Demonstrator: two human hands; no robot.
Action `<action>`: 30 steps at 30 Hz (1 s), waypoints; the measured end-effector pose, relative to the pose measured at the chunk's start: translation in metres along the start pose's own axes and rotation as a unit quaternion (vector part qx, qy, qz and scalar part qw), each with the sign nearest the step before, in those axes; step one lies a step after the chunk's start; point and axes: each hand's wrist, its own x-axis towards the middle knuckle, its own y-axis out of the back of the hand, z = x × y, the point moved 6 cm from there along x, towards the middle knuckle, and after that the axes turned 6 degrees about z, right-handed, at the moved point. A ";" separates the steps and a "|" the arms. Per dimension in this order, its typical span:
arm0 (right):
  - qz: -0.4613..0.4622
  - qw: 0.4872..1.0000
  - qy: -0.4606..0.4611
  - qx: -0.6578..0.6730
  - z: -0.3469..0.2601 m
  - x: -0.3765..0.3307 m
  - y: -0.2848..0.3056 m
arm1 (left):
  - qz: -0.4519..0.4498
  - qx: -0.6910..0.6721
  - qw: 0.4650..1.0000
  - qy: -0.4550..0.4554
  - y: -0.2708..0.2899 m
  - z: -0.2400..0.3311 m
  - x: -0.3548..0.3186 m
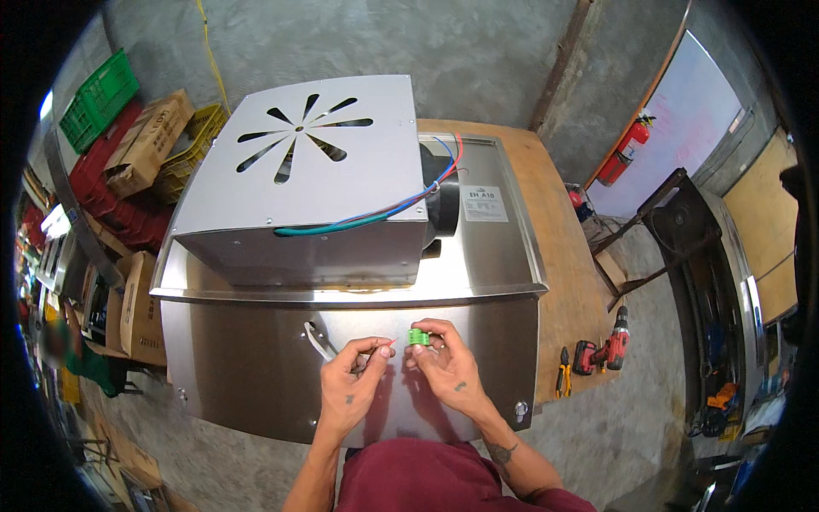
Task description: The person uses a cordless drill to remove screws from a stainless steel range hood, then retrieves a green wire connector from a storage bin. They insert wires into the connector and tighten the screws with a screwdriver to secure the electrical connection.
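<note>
Low over a stainless steel panel, my left hand pinches a thin red wire near its tip. A light grey cable comes out of a hole in the panel and runs toward that hand. Just to the right, my right hand holds a small green terminal block between thumb and fingers. A short gap separates the wire tip from the block. My left fingers hide where the wire meets the cable.
Behind my hands stands a metal fan housing, with blue, red and green wires trailing across its front. On the wooden table at right lie yellow-black pliers and a red cordless drill. Crates and cardboard boxes are stacked at left.
</note>
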 end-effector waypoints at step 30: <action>0.047 0.969 0.136 -0.200 -0.021 0.005 -0.020 | -0.129 -0.250 0.949 0.140 0.002 -0.010 0.023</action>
